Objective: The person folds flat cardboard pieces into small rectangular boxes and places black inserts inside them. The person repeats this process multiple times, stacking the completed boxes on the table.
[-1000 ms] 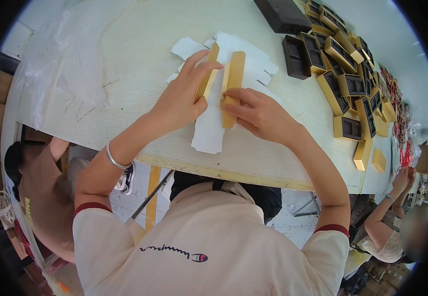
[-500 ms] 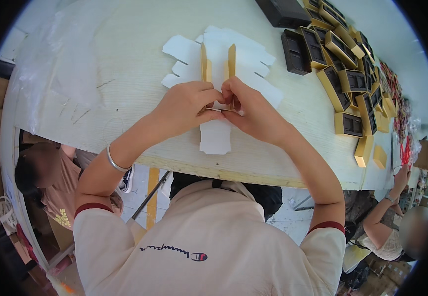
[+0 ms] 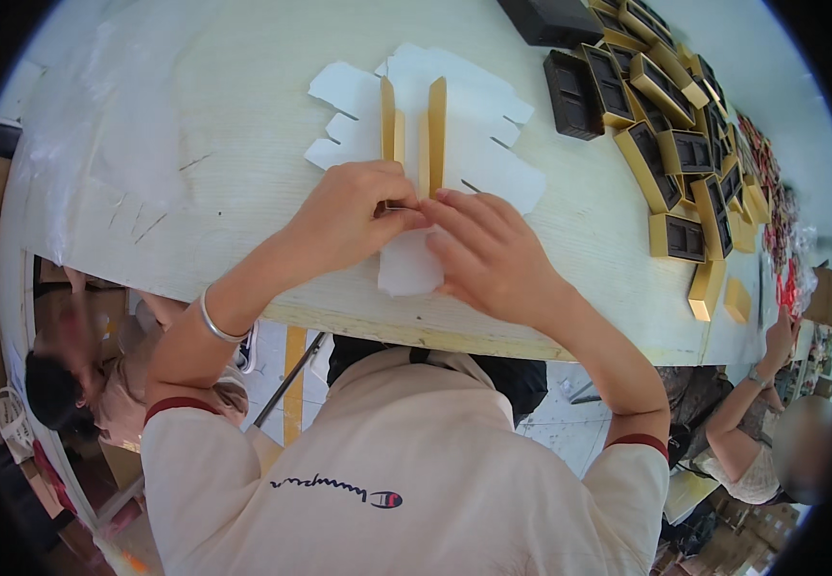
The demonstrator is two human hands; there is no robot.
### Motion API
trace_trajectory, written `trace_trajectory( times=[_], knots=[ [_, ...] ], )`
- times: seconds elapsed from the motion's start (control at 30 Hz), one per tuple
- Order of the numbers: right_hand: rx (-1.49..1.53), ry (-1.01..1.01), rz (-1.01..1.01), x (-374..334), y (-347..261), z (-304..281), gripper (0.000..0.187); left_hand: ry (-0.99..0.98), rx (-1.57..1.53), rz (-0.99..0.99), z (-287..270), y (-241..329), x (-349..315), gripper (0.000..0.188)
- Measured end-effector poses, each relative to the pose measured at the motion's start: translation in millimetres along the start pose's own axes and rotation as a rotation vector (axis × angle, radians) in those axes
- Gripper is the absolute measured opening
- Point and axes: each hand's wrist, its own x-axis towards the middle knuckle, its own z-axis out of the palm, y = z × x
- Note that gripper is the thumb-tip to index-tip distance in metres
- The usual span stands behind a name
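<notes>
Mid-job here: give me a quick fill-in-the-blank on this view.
The left hand and right hand are at the ____ end, not the far end, of the gold flaps.
The flat cardboard under the flaps is ____ in colour.
The silver bangle is on the ____ arm.
The piled boxes lie toward the picture's ____ side.

Missing words: near; white; left; right.

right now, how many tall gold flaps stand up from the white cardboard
2: left flap beyond the left hand, right flap beyond the right hand; hands may hide more.
</notes>
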Motion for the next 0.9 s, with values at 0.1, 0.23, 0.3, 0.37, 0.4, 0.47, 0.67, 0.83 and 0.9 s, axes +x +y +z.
trace_trajectory(
  times=[0.1, 0.23, 0.3, 0.37, 0.4, 0.47, 0.67, 0.83, 0.9],
  knots=[
    [0.228, 0.172, 0.152, 4, 16, 7, 0.041, -0.071, -0.189, -0.075, -8, -5, 0, 0.017],
    [0.458, 0.335, 0.452, 16, 12, 21, 0.032, -0.206, -0.264, -0.282, -14, -1, 4, 0.022],
    [0.377, 0.337, 0.419, 17, 11, 22, 0.029, -0.102, -0.209, -0.257, -8, 7, 4, 0.020],
    [0.117, 0.250, 0.282, 20, 12, 20, 0.028, 0.152, -0.311, -0.194, 6, 13, -2, 0.021],
    [0.009, 0.273, 0.200, 21, 12, 18, 0.027, 0.172, -0.301, -0.178, 8, 12, -3, 0.024],
    [-0.209, 0.313, 0.038, 21, 14, 14, 0.026, 0.211, -0.283, -0.146, 11, 8, -5, 0.030],
    [-0.006, 0.043, 0.119, 17, 19, 17, 0.020, 0.160, 0.046, -0.053, 18, 20, -14, 0.024],
    [0.111, -0.331, 0.326, 36, 19, -2, 0.014, 0.226, 0.011, 0.002, 24, 8, -13, 0.019],
    [0.233, -0.365, 0.376, 39, 23, -3, 0.014, 0.195, 0.034, -0.016, 19, 10, -9, 0.017]
  ],
)
